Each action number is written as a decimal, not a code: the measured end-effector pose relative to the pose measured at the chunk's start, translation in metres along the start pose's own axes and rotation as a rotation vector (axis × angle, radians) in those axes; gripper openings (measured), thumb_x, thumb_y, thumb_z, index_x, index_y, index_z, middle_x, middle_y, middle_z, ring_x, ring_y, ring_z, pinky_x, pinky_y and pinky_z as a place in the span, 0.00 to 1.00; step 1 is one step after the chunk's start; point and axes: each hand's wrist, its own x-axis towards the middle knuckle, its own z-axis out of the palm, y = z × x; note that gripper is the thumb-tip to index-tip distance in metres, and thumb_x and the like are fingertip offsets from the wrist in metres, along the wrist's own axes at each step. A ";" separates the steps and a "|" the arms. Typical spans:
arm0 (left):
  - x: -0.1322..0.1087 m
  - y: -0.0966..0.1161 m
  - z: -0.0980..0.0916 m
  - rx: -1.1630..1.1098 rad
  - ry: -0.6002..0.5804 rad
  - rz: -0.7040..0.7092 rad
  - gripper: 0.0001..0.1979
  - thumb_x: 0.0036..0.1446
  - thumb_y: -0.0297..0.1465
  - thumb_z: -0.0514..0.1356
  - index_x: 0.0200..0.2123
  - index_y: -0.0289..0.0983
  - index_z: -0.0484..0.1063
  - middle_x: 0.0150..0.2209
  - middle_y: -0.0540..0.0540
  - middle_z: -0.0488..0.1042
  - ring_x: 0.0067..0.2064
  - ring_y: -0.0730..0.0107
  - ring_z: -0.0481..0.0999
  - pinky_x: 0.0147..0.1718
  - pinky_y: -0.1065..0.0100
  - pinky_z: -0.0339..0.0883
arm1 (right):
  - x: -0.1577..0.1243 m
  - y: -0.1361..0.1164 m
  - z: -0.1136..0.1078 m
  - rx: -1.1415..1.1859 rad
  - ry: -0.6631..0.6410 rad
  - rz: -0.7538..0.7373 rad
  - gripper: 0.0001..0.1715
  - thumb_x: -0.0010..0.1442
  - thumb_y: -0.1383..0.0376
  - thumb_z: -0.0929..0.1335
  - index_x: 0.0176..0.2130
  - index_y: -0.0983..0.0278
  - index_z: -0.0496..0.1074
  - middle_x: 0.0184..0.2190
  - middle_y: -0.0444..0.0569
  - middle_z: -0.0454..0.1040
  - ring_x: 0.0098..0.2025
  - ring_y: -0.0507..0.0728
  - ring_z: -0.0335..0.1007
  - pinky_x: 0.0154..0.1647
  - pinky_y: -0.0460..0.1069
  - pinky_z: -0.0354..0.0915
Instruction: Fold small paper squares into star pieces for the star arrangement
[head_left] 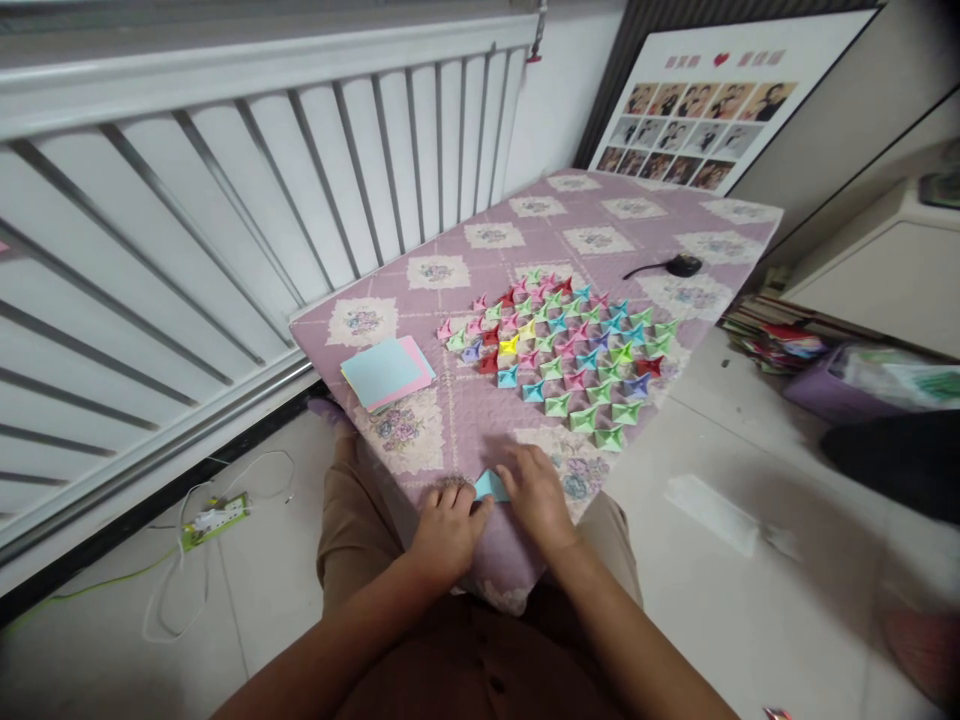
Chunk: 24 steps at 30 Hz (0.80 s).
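A light blue folded paper (490, 486) with a pointed top lies flat at the near end of the table, between my hands. My left hand (448, 522) pins its left side, thumb on the lower edge and fingers curled together. At the paper's right side, my right hand (537, 492) bends its fingers around the edge, slightly blurred. Beyond them stand rows of small folded paper pieces (559, 350) in green, pink, blue, red, yellow and purple. To the left rests a stack of square paper sheets (386, 372), light blue on top with pink beneath.
A floral pink cloth covers the table (420, 330). On it lies a black round object with a cord (682, 265). A white radiator (300, 190) runs along the left, a photo board (690, 105) leans behind. A power strip (216, 518) sits on the floor.
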 end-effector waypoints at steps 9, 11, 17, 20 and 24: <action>-0.003 -0.009 -0.003 -0.027 -0.013 0.035 0.17 0.64 0.32 0.50 0.55 0.43 0.64 0.49 0.43 0.68 0.49 0.60 0.64 0.44 0.59 0.60 | -0.025 -0.012 0.010 -0.006 -0.156 -0.106 0.10 0.61 0.68 0.63 0.31 0.62 0.71 0.29 0.47 0.71 0.32 0.54 0.66 0.37 0.48 0.59; -0.008 -0.014 -0.002 -0.031 -0.007 0.037 0.17 0.64 0.32 0.50 0.56 0.42 0.63 0.50 0.43 0.67 0.50 0.59 0.64 0.46 0.58 0.60 | -0.024 -0.013 0.009 -0.010 -0.167 -0.099 0.07 0.60 0.68 0.64 0.32 0.62 0.71 0.30 0.47 0.72 0.34 0.55 0.66 0.38 0.48 0.59; -0.023 -0.027 0.000 -0.042 0.000 0.053 0.20 0.62 0.31 0.51 0.57 0.40 0.62 0.55 0.42 0.66 0.55 0.57 0.61 0.50 0.58 0.58 | -0.021 -0.018 0.004 -0.052 -0.225 -0.042 0.03 0.58 0.66 0.66 0.33 0.62 0.71 0.32 0.48 0.72 0.35 0.55 0.66 0.38 0.49 0.58; -0.026 -0.029 -0.001 -0.040 -0.005 0.039 0.20 0.63 0.30 0.50 0.57 0.39 0.63 0.56 0.43 0.66 0.55 0.58 0.61 0.52 0.58 0.58 | -0.020 -0.020 0.000 -0.090 -0.246 -0.007 0.03 0.58 0.65 0.66 0.34 0.61 0.71 0.34 0.47 0.72 0.38 0.56 0.67 0.39 0.49 0.57; -0.027 -0.029 -0.004 -0.040 -0.014 0.040 0.20 0.62 0.30 0.51 0.58 0.38 0.62 0.57 0.43 0.65 0.55 0.57 0.61 0.52 0.58 0.58 | -0.018 -0.017 -0.009 -0.136 -0.260 0.047 0.04 0.58 0.64 0.66 0.32 0.61 0.71 0.35 0.47 0.73 0.39 0.57 0.67 0.39 0.50 0.56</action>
